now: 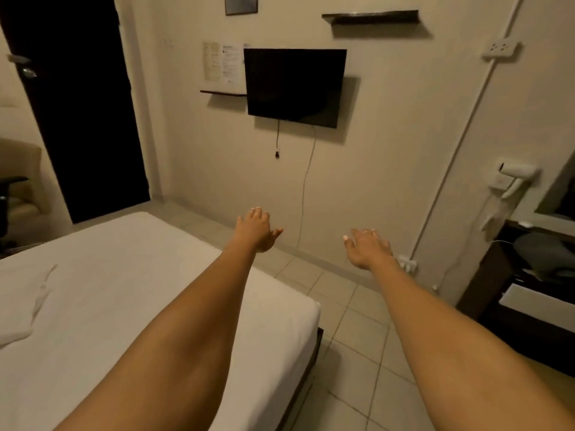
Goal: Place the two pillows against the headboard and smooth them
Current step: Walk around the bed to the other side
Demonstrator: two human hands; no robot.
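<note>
Both my arms stretch forward at chest height, over the foot corner of a bed (93, 275) with a white sheet. My left hand (255, 230) hangs past the bed's far edge, palm down, fingers loosely apart, holding nothing. My right hand (368, 248) is over the tiled floor, palm down, fingers apart and empty. No pillow and no headboard are in view. A folded white cloth (18, 332) lies on the sheet at the left edge; I cannot tell what it is.
A black wall TV (294, 87) with dangling cables faces me. A dark door (77, 113) stands at the left, a beige chair (18, 181) beside it. A dark desk (529, 290) and a wall hair dryer (513, 178) are at the right. Tiled floor (351, 337) runs between bed and wall.
</note>
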